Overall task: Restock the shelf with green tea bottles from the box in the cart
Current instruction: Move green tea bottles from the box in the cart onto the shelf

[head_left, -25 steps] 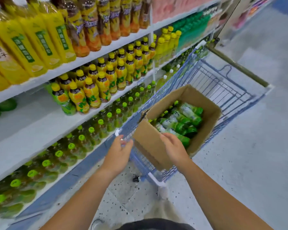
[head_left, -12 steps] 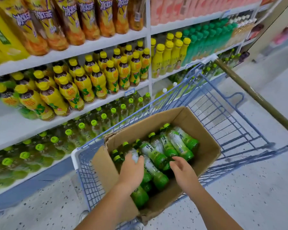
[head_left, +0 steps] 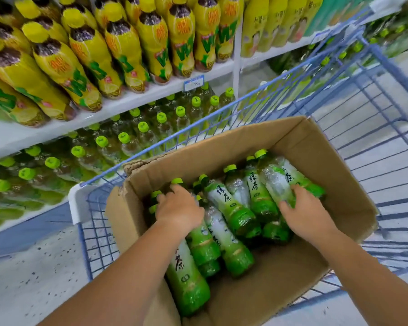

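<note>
– While both hands are down in the box (head_left: 292,147), what does each one have?

– Right hand (head_left: 304,212) clasps the body of the right bottle (head_left: 275,177), thumb on the inner side, fingers over the outer. Left hand (head_left: 178,209) curls its fingers over the shoulder of the left bottle (head_left: 177,181), just short of the green cap. The thumb is hidden, so I read that as a grasp, not a sure one.

– And the other stock?

– Between the two grips, the green tea bottles (head_left: 231,208) lie on their sides in a loose heap, caps pointing away from the wrists, some stacked on others.

– How do I get these two out cleanly?

– Close thumb and fingers fully round each before lifting; the wrap looks slick. The left grip sits high on the neck, so I'd slide it down to the waist. Lift straight up, since neighbours touch both bottles and may roll into the gap.

– Then where?

– Out past the left hand: over the box's wall, over the rim of the cart (head_left: 151,152) just beyond it, to the shelf (head_left: 33,214) where green-capped bottles (head_left: 124,137) stand upright. Turn each cap-up on the way.

– Anything to mind?

– Yellow bottles (head_left: 85,67) on the board above that row hang close over it, so go in low and set bases down flat, beside the standing ones, not on them.
</note>
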{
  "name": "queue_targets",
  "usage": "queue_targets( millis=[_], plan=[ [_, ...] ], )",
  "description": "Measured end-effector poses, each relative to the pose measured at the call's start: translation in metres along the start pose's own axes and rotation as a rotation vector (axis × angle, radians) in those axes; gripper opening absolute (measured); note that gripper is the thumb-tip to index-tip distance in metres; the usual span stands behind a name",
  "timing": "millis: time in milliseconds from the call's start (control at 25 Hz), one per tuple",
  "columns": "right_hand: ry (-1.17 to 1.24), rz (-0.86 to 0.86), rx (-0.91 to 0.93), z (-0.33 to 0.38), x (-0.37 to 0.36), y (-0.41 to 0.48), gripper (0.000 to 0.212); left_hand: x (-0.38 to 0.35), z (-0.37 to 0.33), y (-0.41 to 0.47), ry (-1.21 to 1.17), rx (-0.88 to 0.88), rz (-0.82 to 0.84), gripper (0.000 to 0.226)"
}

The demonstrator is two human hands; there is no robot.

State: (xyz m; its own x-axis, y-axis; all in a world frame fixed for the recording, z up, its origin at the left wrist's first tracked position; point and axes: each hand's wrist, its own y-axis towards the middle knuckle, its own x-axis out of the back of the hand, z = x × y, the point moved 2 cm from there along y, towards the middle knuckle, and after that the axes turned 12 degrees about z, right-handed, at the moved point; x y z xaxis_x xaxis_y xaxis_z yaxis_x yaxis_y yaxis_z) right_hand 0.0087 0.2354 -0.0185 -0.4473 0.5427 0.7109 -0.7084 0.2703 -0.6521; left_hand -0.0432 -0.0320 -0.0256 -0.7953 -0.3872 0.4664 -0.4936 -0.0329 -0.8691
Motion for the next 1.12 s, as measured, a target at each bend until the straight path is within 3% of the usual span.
queue_targets(
  millis=[160,240,360,480,600,680,760,840,880,960,1040,1120],
  plan=[
    [-0.065,0.003,-0.037,-0.004,-0.001,0.026,0.049,-0.007,-0.006,0.017,0.253,0.078,-0.002,0.107],
    [-0.103,0.040,-0.085,0.000,-0.001,0.039,0.062,-0.013,-0.007,0.023,0.339,0.139,0.019,0.116],
    [-0.185,0.097,-0.173,0.006,0.000,0.050,0.068,-0.021,-0.008,0.026,0.323,0.121,-0.027,0.115],
    [-0.187,0.106,-0.162,0.006,0.002,0.052,0.062,-0.031,-0.011,0.015,0.171,-0.070,-0.177,0.101],
    [-0.080,0.074,-0.102,0.001,0.005,0.048,0.068,-0.041,-0.015,-0.002,-0.065,-0.329,-0.270,0.110],
    [-0.011,0.045,-0.079,-0.001,0.004,0.041,0.059,-0.040,-0.010,0.004,-0.255,-0.254,-0.223,0.114],
    [0.043,0.052,-0.091,-0.003,-0.002,0.039,0.065,-0.035,-0.002,0.012,-0.345,-0.101,-0.130,0.090],
    [0.113,0.081,-0.110,-0.003,-0.003,0.036,0.075,-0.034,0.004,0.017,-0.309,-0.078,-0.082,0.064],
    [0.147,0.109,-0.123,-0.004,-0.004,0.037,0.079,-0.035,0.004,0.016,-0.319,-0.105,-0.080,0.062],
    [0.256,0.191,-0.132,-0.001,-0.008,0.033,0.078,-0.042,0.001,0.012,-0.372,-0.198,-0.058,0.068],
    [0.439,0.241,-0.098,0.005,-0.014,0.027,0.053,-0.054,-0.004,0.008,-0.328,-0.286,0.027,0.085],
    [0.486,0.260,-0.066,0.012,-0.023,0.023,0.047,-0.064,-0.006,0.008,-0.270,-0.327,0.123,0.107]
  ],
)
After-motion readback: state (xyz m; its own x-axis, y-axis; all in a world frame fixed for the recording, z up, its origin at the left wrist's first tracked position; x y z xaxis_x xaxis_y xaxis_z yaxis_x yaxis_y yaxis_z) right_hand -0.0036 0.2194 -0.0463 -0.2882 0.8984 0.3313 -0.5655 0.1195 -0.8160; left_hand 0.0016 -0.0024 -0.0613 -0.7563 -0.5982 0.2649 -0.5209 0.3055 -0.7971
